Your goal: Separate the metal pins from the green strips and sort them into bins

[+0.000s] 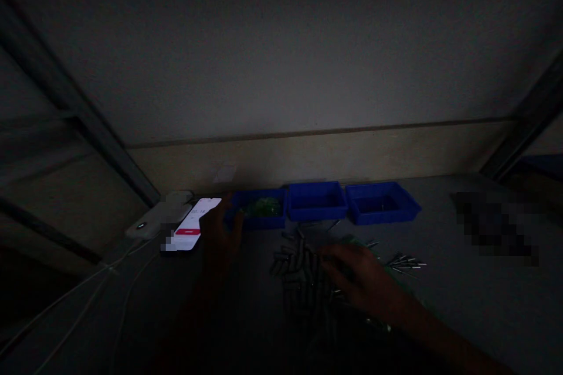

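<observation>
The scene is very dark. My left hand [221, 237] is between a lit phone [200, 220] and the left blue bin [264, 224], thumb and fingers apart, with nothing seen in it. That bin holds a crumpled green plastic bag [264, 207]. On the table lies a heap of small grey cylindrical pieces [303, 281]. My right hand [363, 275] reaches in at the heap's right edge, thumb and forefinger brought together at the pieces; what is between the fingertips is too dark to make out. Thin shiny metal pins [404, 262] lie just beyond this hand.
A middle blue bin [316, 212] and a right blue bin [382, 218] stand along the back by the wall. At the left, a white device [153, 220] lies beside the phone, with pale cables [83, 281] trailing off. A blurred dark object [495, 228] lies at the right.
</observation>
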The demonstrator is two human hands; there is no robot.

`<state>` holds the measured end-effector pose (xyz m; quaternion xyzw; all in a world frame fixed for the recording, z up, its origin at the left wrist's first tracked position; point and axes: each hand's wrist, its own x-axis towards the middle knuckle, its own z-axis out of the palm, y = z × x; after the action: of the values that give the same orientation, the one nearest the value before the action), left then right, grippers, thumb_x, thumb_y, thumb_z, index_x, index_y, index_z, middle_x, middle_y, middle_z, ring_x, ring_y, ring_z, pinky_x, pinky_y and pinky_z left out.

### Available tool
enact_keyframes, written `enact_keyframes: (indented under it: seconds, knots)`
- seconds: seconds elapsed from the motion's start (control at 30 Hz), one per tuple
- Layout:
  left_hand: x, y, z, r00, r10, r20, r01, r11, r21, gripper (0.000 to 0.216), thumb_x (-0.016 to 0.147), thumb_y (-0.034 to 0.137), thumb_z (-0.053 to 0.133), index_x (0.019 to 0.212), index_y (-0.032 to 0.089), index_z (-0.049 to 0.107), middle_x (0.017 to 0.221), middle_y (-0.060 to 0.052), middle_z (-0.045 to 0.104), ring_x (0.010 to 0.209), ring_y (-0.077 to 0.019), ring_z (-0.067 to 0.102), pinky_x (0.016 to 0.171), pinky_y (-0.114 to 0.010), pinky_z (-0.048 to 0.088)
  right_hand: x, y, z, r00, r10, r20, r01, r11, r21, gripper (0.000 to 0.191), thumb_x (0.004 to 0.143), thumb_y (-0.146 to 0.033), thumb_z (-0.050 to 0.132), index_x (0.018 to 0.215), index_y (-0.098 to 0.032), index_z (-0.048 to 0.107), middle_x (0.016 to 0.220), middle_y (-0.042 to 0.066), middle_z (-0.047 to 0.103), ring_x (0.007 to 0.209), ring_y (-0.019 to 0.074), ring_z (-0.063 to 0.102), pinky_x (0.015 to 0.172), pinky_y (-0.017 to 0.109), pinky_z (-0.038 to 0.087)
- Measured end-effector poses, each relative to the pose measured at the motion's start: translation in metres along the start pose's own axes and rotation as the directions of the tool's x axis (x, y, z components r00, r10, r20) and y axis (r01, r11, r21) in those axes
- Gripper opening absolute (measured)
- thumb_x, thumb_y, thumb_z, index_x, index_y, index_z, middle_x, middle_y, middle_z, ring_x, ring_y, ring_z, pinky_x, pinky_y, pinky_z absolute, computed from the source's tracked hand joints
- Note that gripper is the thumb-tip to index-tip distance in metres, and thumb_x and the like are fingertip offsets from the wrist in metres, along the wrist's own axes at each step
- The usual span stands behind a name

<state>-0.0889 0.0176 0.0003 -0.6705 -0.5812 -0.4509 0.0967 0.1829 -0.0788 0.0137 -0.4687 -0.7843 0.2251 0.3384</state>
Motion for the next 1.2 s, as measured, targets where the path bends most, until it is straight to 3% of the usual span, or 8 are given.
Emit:
enact_keyframes:
  seconds: [0.1, 0.23, 0.4, 0.53, 0.77, 0.87, 1.03, 1.2]
  knots:
    - [-0.007, 0.007, 0.0, 0.998, 0.059, -0.027, -0.057, 0.995, 0.086, 0.046, 0.083, 0.037, 0.048, 0.122, 0.013, 0.048, 0.116, -0.015, 0.056, 0.113, -0.0269, 0.048, 0.098, -0.043, 0.036, 0.005, 0.022, -0.02, 0.991, 0.068, -0.117, -0.079, 0.993, -0.086, 0.029, 0.087, -0.036, 0.045, 0.103, -0.018, 0.062, 0.092, 0.007, 0.068, 0.082, 0.0191, 0.063, 0.076, 0.033, 0.047]
    - [-0.02, 0.016, 0.003, 0.99, 0.06, 0.13, -0.087, 0.974, 0.211, 0.048, 0.082, 0.042, 0.048, 0.124, 0.018, 0.05, 0.131, -0.015, 0.045, 0.124, -0.0308, 0.037, 0.101, -0.048, 0.031, 0.005, 0.049, -0.038, 0.97, 0.208, -0.13, -0.229, 0.958, -0.176, 0.036, 0.083, -0.041, 0.05, 0.107, -0.017, 0.061, 0.091, 0.009, 0.067, 0.083, 0.0219, 0.063, 0.078, 0.037, 0.048]
    - [-0.028, 0.023, 0.006, 0.965, -0.022, 0.261, -0.067, 0.943, 0.325, 0.059, 0.081, 0.046, 0.049, 0.135, 0.022, 0.039, 0.144, -0.014, 0.029, 0.132, -0.0369, 0.022, 0.1, -0.057, 0.027, -0.002, 0.056, -0.026, 0.996, 0.073, 0.058, -0.054, 0.956, -0.288, 0.037, 0.073, -0.036, 0.063, 0.105, -0.018, 0.064, 0.107, 0.012, 0.061, 0.101, 0.0274, 0.056, 0.09, 0.044, 0.043]
    - [-0.025, 0.017, 0.003, 0.966, -0.055, 0.253, -0.035, 0.94, 0.339, 0.058, 0.081, 0.045, 0.049, 0.135, 0.023, 0.04, 0.144, -0.014, 0.031, 0.134, -0.0369, 0.019, 0.101, -0.058, 0.025, -0.001, 0.055, -0.017, 0.999, 0.017, 0.04, -0.008, 0.976, -0.22, 0.028, 0.077, -0.023, 0.055, 0.105, -0.018, 0.062, 0.102, 0.01, 0.059, 0.096, 0.0216, 0.056, 0.085, 0.037, 0.046]
    - [-0.031, 0.044, 0.002, 0.988, 0.08, 0.132, -0.089, 0.994, 0.06, 0.051, 0.079, 0.043, 0.052, 0.125, 0.021, 0.049, 0.132, -0.012, 0.046, 0.13, -0.0337, 0.028, 0.104, -0.053, 0.026, 0.008, 0.05, -0.025, 0.949, 0.111, -0.295, -0.136, 0.988, -0.066, 0.018, 0.083, -0.025, 0.048, 0.089, -0.016, 0.063, 0.086, 0.007, 0.059, 0.081, 0.0184, 0.057, 0.076, 0.034, 0.046]
    - [-0.05, 0.084, 0.002, 0.925, 0.225, 0.307, -0.157, 0.96, -0.231, 0.043, 0.083, 0.033, 0.05, 0.123, 0.02, 0.049, 0.122, -0.011, 0.054, 0.122, -0.0266, 0.041, 0.101, -0.045, 0.035, 0.009, 0.031, -0.017, 0.891, 0.211, -0.402, -0.179, 0.977, 0.118, 0.019, 0.082, -0.033, 0.053, 0.085, -0.018, 0.064, 0.083, 0.006, 0.061, 0.081, 0.0189, 0.057, 0.076, 0.034, 0.045]
    - [-0.074, 0.122, 0.001, 0.825, 0.153, 0.544, 0.164, 0.856, -0.49, 0.038, 0.083, 0.031, 0.05, 0.12, 0.019, 0.049, 0.112, -0.01, 0.061, 0.101, -0.021, 0.058, 0.085, -0.035, 0.047, 0.007, -0.004, 0.008, 0.907, 0.345, -0.241, -0.175, 0.829, 0.531, 0.023, 0.079, -0.039, 0.057, 0.089, -0.02, 0.063, 0.087, 0.004, 0.066, 0.082, 0.0177, 0.06, 0.073, 0.03, 0.048]
    - [-0.066, 0.121, 0.0, 0.726, -0.032, 0.687, 0.499, 0.711, -0.495, 0.018, 0.081, 0.032, 0.05, 0.085, 0.017, 0.059, 0.078, -0.002, 0.064, 0.071, -0.0157, 0.059, 0.061, -0.025, 0.045, 0.003, -0.008, 0.015, 0.908, 0.374, -0.188, -0.2, 0.783, 0.589, 0.024, 0.076, -0.04, 0.06, 0.086, -0.019, 0.061, 0.082, 0.002, 0.064, 0.079, 0.0166, 0.059, 0.073, 0.028, 0.048]
